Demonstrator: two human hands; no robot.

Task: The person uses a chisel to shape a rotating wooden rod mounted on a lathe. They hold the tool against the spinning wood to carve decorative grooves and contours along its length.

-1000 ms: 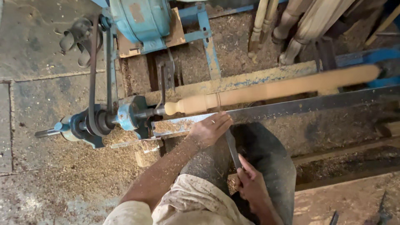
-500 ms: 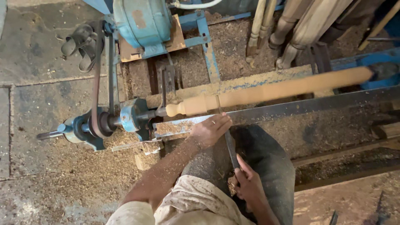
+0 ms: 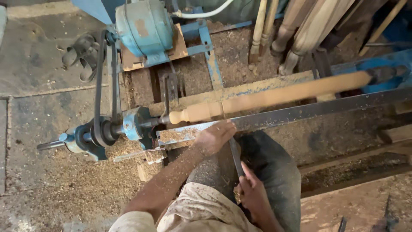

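Turned wooden spindle [image 3: 274, 96]: long axis left-right, just beyond left hand [image 3: 213, 137], which presses the chisel [image 3: 235, 155] on the rest; right hand [image 3: 253, 195], nearer the body, grips the handle.

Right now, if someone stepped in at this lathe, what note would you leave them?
Left hand: resting on the tool rest, steadying the chisel near its tip.
Right hand: gripping the chisel's handle end, low by the knee.
Spindle: mounted in the lathe, belt running to the blue motor.
Done: a knob and bead are shaped at the spindle's left end.
Left: the long stretch to the right looks plain.
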